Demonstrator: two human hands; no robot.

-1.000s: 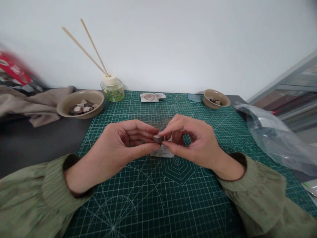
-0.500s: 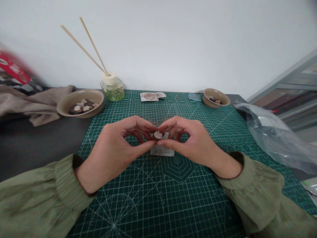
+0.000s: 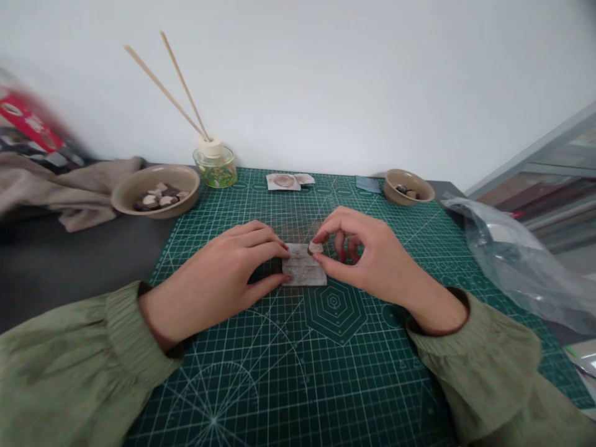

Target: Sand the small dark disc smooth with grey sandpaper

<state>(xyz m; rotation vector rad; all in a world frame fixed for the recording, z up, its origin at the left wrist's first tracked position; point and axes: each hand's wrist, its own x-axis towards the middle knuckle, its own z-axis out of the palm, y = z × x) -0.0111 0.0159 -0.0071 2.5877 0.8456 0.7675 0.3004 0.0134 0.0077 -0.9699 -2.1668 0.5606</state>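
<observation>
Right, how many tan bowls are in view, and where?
2: the larger bowl left of the reed diffuser, the smaller bowl near the far-right corner of the cutting mat.

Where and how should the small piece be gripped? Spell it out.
Likely by opposite edges, from the right: the piece looks squat, its pale face showing, and the left hand crowds the left side at the paper. The right hand pinches it.

A dark worktop [image 3: 79, 273] carries a green cutting mat [image 3: 261, 397], a taupe cloth [image 3: 86, 192] and, by the mat's left edge, a wide tan bowl [image 3: 161, 212]. On the mat lie a worn grey sheet [image 3: 305, 274], stained paper [image 3: 283, 182], a blue scrap [image 3: 367, 184] and part of a clear bag [image 3: 516, 254]; a reed diffuser [image 3: 215, 172] and smaller bowl [image 3: 407, 200] stand near its back corners.
</observation>
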